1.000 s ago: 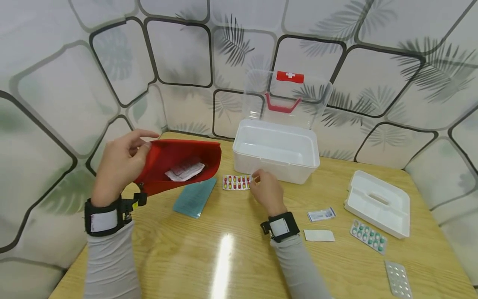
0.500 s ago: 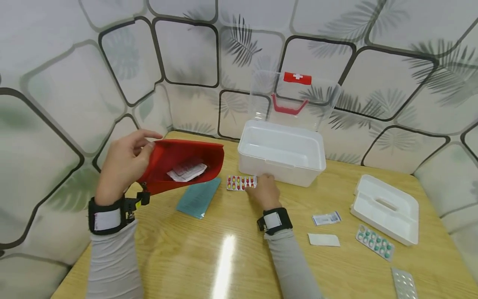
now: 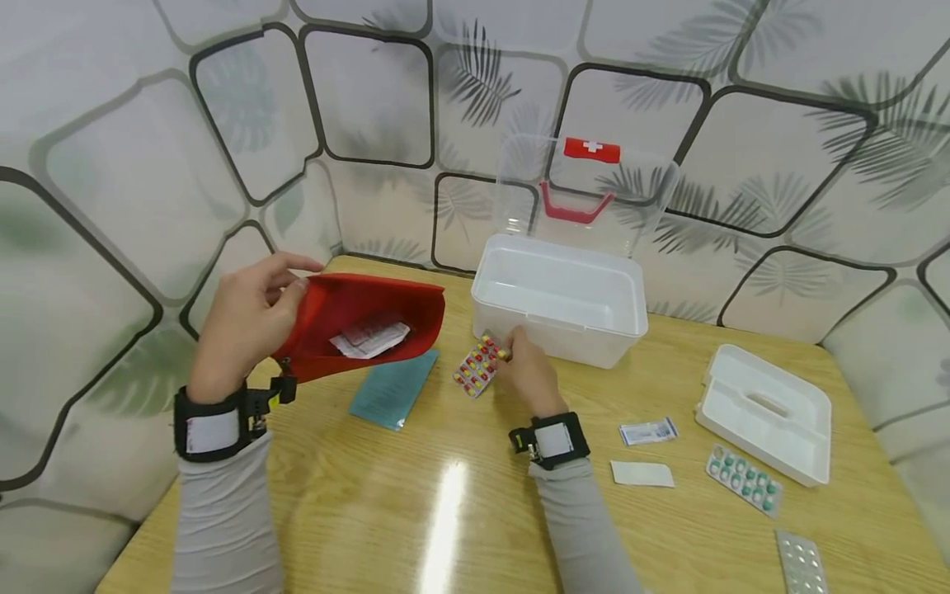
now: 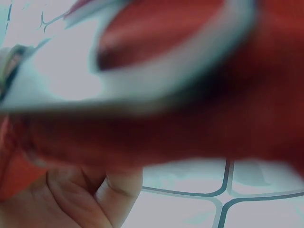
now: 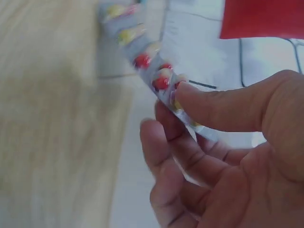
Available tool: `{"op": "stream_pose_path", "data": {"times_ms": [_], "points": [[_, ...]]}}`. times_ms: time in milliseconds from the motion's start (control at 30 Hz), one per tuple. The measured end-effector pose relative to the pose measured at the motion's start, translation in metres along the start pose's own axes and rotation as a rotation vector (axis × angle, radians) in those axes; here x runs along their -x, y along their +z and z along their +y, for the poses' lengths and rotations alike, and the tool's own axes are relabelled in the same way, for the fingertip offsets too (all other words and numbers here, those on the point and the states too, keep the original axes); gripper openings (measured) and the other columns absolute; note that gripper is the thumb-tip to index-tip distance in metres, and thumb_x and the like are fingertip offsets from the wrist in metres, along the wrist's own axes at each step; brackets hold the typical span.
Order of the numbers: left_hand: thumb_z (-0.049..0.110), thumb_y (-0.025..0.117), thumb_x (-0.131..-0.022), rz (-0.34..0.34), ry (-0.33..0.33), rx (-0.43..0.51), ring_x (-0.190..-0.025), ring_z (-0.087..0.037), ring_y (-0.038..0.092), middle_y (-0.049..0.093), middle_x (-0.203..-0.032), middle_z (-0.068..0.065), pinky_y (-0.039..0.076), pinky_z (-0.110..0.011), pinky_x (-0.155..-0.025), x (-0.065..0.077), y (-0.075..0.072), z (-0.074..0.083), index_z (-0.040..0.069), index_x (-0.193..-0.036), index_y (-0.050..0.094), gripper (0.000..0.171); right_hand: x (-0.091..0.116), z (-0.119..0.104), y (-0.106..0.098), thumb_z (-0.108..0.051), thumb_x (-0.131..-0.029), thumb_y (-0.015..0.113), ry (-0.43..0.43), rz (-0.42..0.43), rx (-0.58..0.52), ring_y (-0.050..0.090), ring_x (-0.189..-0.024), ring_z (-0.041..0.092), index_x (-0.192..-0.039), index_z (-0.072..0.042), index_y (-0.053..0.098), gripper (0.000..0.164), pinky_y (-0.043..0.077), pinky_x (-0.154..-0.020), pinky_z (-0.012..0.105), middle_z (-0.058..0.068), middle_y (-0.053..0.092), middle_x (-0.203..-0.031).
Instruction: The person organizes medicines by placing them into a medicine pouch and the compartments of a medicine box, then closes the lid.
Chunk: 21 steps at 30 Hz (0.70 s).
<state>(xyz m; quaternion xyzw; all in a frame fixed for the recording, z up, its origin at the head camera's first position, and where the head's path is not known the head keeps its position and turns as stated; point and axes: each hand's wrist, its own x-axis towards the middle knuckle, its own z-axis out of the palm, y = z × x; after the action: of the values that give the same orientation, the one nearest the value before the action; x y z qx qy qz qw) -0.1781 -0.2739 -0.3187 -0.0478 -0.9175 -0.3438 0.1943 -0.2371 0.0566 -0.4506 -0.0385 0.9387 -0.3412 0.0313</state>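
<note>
My left hand pinches the upper left edge of a red pouch and holds its mouth wide. Inside the pouch lie white packets. In the left wrist view the red fabric fills most of the picture, blurred. Between thumb and fingers, my right hand pinches a blister pack of red and yellow capsules, in front of the white box. The right wrist view shows the thumb lying on the capsule side of the blister pack, with fingers curled behind it.
A white first-aid box with its clear lid raised stands at the back. A teal packet lies under the pouch. To the right are a white tray, a green-capsule blister pack, a silver blister pack and small packets.
The right hand has taken hold of the red and yellow blister pack, which has gone from lying flat to being tilted up and turned. The left hand keeps holding the pouch.
</note>
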Motion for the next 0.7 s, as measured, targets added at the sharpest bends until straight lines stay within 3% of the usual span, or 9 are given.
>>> {"op": "stream_pose_path", "data": {"times_ms": [200,433,600,700], "points": [[0.016,0.050,-0.103,-0.002,0.007,-0.001,-0.079,-0.029,0.072,0.075,-0.097,-0.015,0.044,-0.031,-0.051,0.000,0.001,0.000,0.018,-0.122,0.071,0.028,0.003,-0.009,-0.012,-0.014,-0.093,0.071,-0.078,-0.027,-0.056,0.066,-0.092,0.025,-0.120,-0.005,0.058,0.031,0.051,-0.070,0.033,0.011,0.068,-0.104],[0.016,0.051,-0.103,0.002,0.012,-0.006,-0.078,-0.029,0.071,0.076,-0.097,-0.014,0.040,-0.031,-0.050,0.000,0.003,-0.001,0.017,-0.122,0.071,0.027,0.012,-0.022,-0.027,-0.009,-0.097,0.066,-0.131,-0.039,-0.171,0.068,-0.082,0.022,-0.117,-0.005,0.056,0.023,0.053,-0.059,0.029,0.011,0.063,-0.102],[0.014,0.050,-0.102,-0.004,0.023,-0.019,-0.054,-0.020,0.054,0.075,-0.093,-0.012,0.033,-0.032,-0.043,-0.001,0.005,0.001,0.017,-0.121,0.071,0.028,0.025,-0.035,-0.046,-0.011,-0.097,0.068,-0.218,0.037,-0.196,0.071,-0.092,0.026,-0.115,-0.006,0.060,0.020,0.057,-0.068,0.033,0.010,0.065,-0.104],[0.013,0.048,-0.102,-0.015,0.025,-0.014,-0.048,-0.019,0.045,0.075,-0.092,-0.011,0.031,-0.032,-0.042,-0.002,0.006,0.003,0.015,-0.120,0.071,0.029,0.033,-0.042,-0.054,-0.010,-0.095,0.070,-0.281,0.088,-0.235,0.071,-0.093,0.026,-0.110,-0.007,0.063,0.018,0.059,-0.075,0.036,0.009,0.067,-0.105]]}}
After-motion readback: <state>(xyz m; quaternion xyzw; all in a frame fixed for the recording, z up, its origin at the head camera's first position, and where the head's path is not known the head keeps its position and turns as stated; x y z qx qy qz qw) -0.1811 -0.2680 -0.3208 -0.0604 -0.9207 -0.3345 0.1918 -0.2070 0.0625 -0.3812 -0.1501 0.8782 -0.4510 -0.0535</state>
